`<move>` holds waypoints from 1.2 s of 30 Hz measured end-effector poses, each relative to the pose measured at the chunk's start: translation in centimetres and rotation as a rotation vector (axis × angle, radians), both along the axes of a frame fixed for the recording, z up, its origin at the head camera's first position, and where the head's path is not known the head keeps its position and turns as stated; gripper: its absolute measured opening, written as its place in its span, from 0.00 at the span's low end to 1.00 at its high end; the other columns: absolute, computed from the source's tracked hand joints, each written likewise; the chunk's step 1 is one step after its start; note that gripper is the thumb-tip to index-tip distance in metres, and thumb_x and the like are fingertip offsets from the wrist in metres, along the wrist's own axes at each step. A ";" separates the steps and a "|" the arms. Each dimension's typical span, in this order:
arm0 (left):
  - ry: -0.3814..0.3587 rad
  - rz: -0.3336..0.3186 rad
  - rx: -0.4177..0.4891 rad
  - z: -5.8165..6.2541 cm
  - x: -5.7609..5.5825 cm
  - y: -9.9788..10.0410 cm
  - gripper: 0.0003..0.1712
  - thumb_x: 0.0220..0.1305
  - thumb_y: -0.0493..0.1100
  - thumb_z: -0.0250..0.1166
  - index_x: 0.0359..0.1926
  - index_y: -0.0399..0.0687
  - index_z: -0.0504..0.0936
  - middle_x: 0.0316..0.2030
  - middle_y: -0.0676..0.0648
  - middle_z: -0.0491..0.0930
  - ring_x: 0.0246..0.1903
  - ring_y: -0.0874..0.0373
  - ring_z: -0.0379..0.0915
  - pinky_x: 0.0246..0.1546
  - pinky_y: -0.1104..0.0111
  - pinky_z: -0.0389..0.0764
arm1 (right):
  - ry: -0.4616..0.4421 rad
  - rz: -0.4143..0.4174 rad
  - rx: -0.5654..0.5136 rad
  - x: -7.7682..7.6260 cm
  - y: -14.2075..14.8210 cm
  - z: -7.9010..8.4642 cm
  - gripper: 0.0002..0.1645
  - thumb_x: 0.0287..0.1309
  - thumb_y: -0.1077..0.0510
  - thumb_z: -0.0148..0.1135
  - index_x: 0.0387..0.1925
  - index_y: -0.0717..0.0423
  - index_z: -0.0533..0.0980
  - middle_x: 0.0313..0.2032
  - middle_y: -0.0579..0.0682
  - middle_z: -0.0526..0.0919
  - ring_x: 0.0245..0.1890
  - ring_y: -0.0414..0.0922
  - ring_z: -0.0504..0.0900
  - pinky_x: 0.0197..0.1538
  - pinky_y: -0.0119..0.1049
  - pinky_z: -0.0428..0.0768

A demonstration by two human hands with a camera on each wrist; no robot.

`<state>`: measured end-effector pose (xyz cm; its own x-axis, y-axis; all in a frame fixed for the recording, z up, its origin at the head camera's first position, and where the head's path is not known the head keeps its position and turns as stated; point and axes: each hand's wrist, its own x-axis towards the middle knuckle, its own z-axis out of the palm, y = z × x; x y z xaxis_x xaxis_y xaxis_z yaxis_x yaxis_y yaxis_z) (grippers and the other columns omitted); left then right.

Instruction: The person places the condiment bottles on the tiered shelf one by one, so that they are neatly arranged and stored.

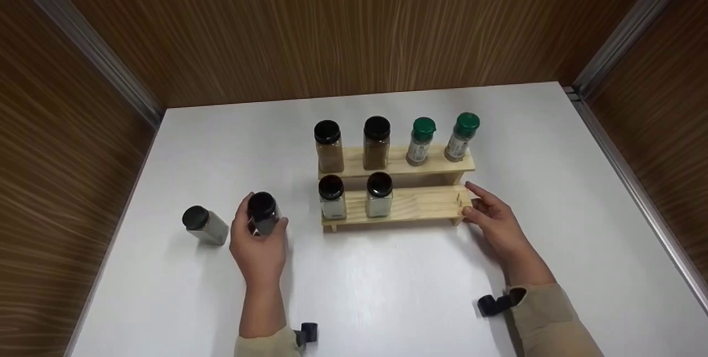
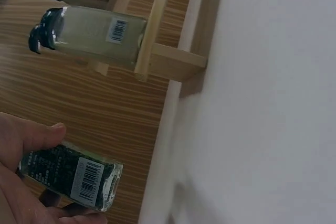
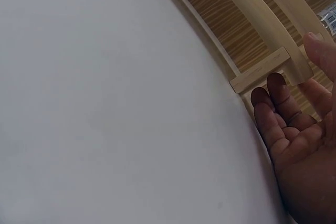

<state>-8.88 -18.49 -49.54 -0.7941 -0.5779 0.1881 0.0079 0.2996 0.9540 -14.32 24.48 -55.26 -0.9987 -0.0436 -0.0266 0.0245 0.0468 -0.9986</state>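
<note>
A spice jar with a black lid point(image 1: 262, 206) is in my left hand point(image 1: 258, 252), gripped between thumb and fingers above the table. The left wrist view shows that jar's dark label and barcode point(image 2: 88, 181). My right hand point(image 1: 498, 227) holds the right end of a two-step wooden spice rack point(image 1: 420, 203), its thumb at the front corner and a finger farther back. On the lower step stand two black-lidded jars of pale contents point(image 1: 333, 206). The upper step bears two black-lidded jars of brown spice point(image 1: 331, 156) and two green-capped jars point(image 1: 419, 149).
Left of my left hand another black-lidded jar point(image 1: 209, 227) stands on the white table point(image 1: 387, 290). Wood-grain panels point(image 1: 354, 25) enclose the table at the back and both sides. Small black devices point(image 1: 494, 304) are attached near both sleeve cuffs.
</note>
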 end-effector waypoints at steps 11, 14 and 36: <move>0.152 -0.050 0.006 4.0 1.1 1.3 0.43 0.52 0.23 0.78 0.71 0.39 0.77 0.63 0.38 0.78 0.63 0.45 0.75 0.56 0.64 0.80 | -0.004 0.018 0.035 0.0 0.2 -0.1 0.38 0.71 0.73 0.61 0.78 0.68 0.62 0.48 0.55 0.83 0.44 0.39 0.85 0.48 0.32 0.85; 0.186 -0.078 0.038 5.0 1.2 1.7 0.45 0.51 0.22 0.78 0.72 0.38 0.76 0.66 0.38 0.77 0.61 0.43 0.77 0.51 0.71 0.82 | -0.003 0.022 0.036 -0.1 0.2 -0.2 0.38 0.72 0.72 0.62 0.78 0.67 0.62 0.50 0.56 0.83 0.45 0.39 0.85 0.49 0.33 0.85; 0.338 -0.171 -0.064 9.2 0.4 5.7 0.46 0.50 0.30 0.84 0.71 0.38 0.77 0.58 0.42 0.83 0.51 0.49 0.84 0.38 0.67 0.87 | 0.004 -0.001 0.009 0.1 0.1 -0.3 0.37 0.71 0.74 0.61 0.77 0.67 0.64 0.47 0.53 0.84 0.44 0.39 0.85 0.48 0.33 0.85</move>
